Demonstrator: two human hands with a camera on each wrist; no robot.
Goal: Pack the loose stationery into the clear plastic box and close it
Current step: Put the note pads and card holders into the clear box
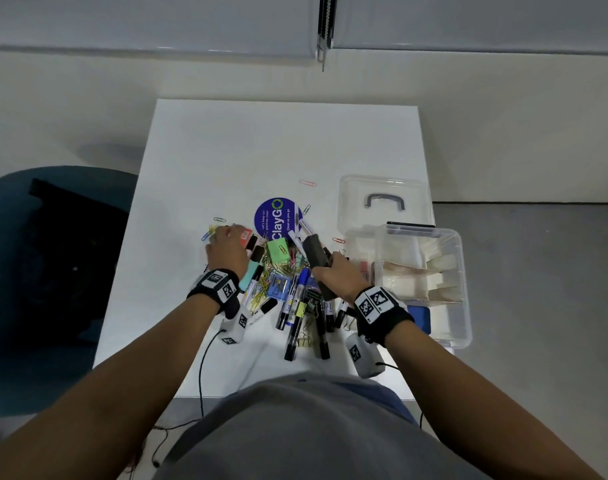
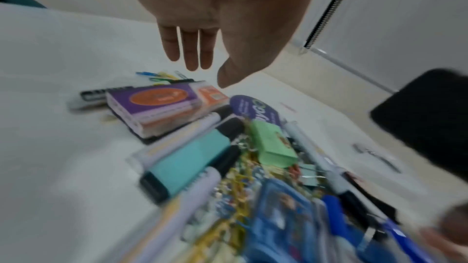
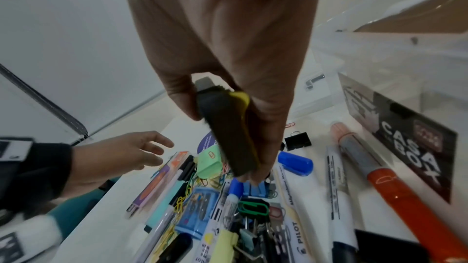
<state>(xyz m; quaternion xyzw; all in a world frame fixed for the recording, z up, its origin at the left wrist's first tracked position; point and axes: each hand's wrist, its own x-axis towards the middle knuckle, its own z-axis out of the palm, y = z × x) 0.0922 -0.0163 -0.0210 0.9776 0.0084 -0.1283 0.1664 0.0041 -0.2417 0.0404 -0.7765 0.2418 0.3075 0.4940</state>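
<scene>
Clear plastic, the box (image 1: 460,271) stands open at the table's (image 1: 226,150) right edge in the head view, its lid (image 1: 382,195) lying just behind it. Inside are only pale packets and something blue, so packing looks barely begun; most of the stationery pile (image 1: 288,282) is on the table between the 2 hands.

In the left wrist view, the left hand (image 2: 215,27) hovers with fingers straight and spread, grasping nothing, above a purple and orange packet (image 2: 157,105) beside a teal highlighter (image 2: 187,163).

In the right wrist view, the right hand (image 3: 228,57) clasps a dark eraser block (image 3: 228,133) with a yellow edge, lifted above the markers and clips. The box wall (image 3: 380,67) stands just to its right. Closing the lid is left.
</scene>
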